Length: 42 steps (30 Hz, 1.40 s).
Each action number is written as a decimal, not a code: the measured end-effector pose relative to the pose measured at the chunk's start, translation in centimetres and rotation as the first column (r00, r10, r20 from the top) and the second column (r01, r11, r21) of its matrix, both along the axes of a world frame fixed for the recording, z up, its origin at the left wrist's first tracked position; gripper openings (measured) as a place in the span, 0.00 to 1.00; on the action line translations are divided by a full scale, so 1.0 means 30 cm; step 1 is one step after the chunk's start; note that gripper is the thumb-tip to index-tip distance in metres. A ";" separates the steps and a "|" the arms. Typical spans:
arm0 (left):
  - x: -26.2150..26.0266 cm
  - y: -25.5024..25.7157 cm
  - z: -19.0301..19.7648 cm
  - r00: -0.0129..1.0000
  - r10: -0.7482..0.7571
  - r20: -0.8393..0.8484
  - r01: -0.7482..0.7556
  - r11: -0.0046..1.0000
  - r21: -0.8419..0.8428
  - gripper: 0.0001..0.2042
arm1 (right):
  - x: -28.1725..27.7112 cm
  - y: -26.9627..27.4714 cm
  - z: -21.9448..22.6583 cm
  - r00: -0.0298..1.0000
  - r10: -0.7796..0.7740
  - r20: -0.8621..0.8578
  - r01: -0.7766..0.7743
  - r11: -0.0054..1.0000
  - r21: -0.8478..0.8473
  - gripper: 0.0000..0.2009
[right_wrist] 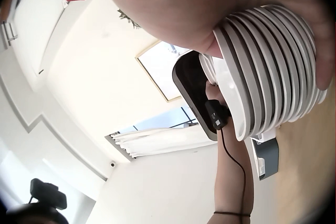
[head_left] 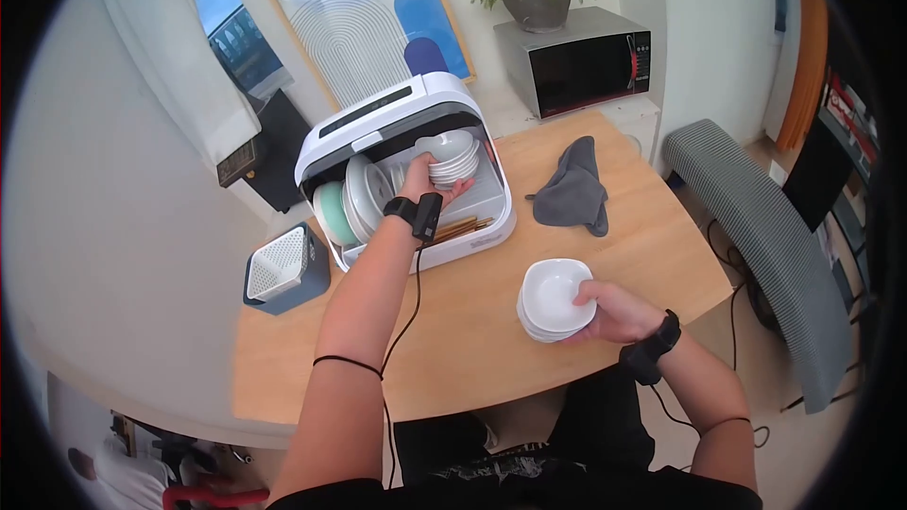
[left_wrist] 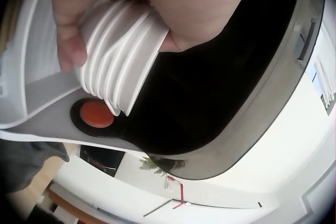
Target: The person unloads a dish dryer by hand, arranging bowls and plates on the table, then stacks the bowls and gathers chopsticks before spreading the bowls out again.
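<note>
Inside the white countertop dish cabinet (head_left: 501, 217), my left hand (head_left: 418, 183) grips a stack of several small white bowls (head_left: 455, 159). The left wrist view shows the bowls (left_wrist: 118, 56) tipped on their side, with fingers and thumb round them, close to a round orange-red disc (left_wrist: 96, 114) on the cabinet's wall. At the front of the table, my right hand (head_left: 619, 312) holds a tall stack of white rounded-square dishes (head_left: 548, 295), thumb over the top rim. In the right wrist view, fingers wrap under the dishes (right_wrist: 268, 71).
Plates (head_left: 367, 191), a mint-green dish (head_left: 333, 212) and wooden chopsticks (head_left: 458, 229) sit in the cabinet, its lid raised. A blue-grey basket (head_left: 300, 285) stands left of it. A grey cloth (head_left: 570, 194) lies on the wooden table (head_left: 435, 340). Behind is a microwave (head_left: 581, 66).
</note>
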State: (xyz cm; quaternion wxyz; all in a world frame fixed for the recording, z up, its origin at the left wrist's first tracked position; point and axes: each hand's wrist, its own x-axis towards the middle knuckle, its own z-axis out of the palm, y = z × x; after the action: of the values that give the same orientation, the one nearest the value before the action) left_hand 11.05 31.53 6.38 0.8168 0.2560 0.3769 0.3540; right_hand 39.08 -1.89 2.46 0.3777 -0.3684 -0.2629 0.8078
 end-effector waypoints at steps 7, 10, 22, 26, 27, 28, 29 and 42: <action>0.065 0.110 -0.086 0.994 0.113 -0.007 -0.113 0.989 -0.099 0.33 | 0.001 0.021 -0.011 0.992 0.124 -0.013 -0.124 0.992 0.019 0.39; 0.088 0.111 -0.096 0.989 0.146 -0.009 -0.146 0.986 -0.077 0.33 | -0.029 0.020 0.031 0.993 0.118 0.025 -0.119 0.991 0.059 0.41; 0.077 0.151 -0.150 0.989 0.133 -0.062 -0.135 0.990 -0.035 0.32 | -0.136 0.040 -0.004 0.978 0.144 0.148 -0.166 0.975 0.148 0.44; 0.053 0.120 -0.159 0.987 0.117 -0.113 -0.106 0.989 0.100 0.32 | -0.173 0.030 -0.045 0.962 0.116 0.246 -0.165 0.968 0.189 0.44; 0.050 0.103 -0.165 0.987 0.130 -0.092 -0.121 0.988 0.098 0.32 | -0.180 0.029 -0.051 0.960 0.107 0.260 -0.162 0.966 0.200 0.43; 0.053 0.086 -0.170 0.988 0.145 -0.059 -0.133 0.978 0.162 0.32 | -0.187 0.030 -0.056 0.958 0.097 0.270 -0.158 0.964 0.214 0.43; 0.050 0.071 -0.173 0.987 0.158 -0.032 -0.146 0.963 0.226 0.32 | -0.194 0.031 -0.065 0.954 0.108 0.280 -0.172 0.962 0.213 0.43; 0.020 0.182 -0.173 0.976 0.134 -0.173 -0.094 0.970 0.224 0.34 | -0.238 0.004 -0.057 0.910 -0.032 0.414 -0.111 0.942 0.318 0.45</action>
State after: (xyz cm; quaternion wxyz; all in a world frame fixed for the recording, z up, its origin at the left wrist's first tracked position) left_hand 11.65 36.98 1.20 0.7237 0.3525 0.4254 0.4136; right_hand 31.95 -1.78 0.73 0.3537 -0.4557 -0.4775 0.6627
